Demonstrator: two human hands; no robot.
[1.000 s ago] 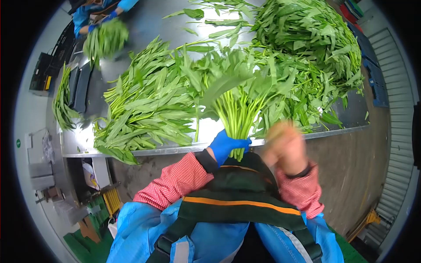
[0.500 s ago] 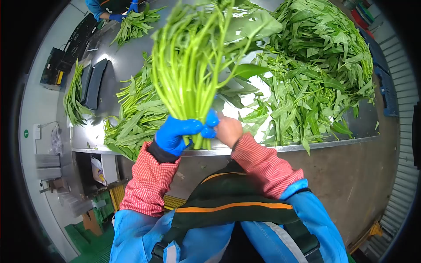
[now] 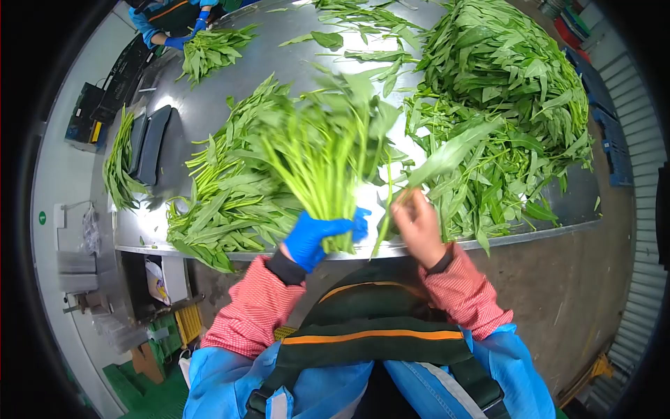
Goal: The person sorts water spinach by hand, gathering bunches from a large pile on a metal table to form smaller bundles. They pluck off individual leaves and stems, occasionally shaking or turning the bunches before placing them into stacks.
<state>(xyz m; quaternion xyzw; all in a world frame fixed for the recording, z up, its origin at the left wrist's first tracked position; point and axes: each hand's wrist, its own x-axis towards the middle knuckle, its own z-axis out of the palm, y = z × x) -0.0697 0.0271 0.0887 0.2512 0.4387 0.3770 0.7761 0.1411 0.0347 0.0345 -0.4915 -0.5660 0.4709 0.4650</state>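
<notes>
My left hand (image 3: 310, 237), in a blue glove, is closed around the lower stems of a bunch of water spinach (image 3: 317, 167). The bunch stands up above the table's front edge, its leaves blurred and pointing away from me. Just to its right, my bare right hand (image 3: 421, 229) pinches a single water spinach stem (image 3: 447, 153) with a long leaf, held apart from the bunch. Left of the bunch lies a row of water spinach bundles (image 3: 227, 209). A loose spread of the same greens (image 3: 481, 167) lies beyond my right hand.
A tall heap of water spinach (image 3: 516, 70) fills the metal table's (image 3: 272, 52) right back. Dark trays (image 3: 151, 143) and another bundle (image 3: 120, 164) sit at the left edge. At the far left, a co-worker's gloved hands (image 3: 183, 40) hold a bunch (image 3: 213, 52).
The bunch in my left hand has dropped lower and tilted away from me. My right hand has moved right, away from the bunch, and now shows a single stem in its fingers.
</notes>
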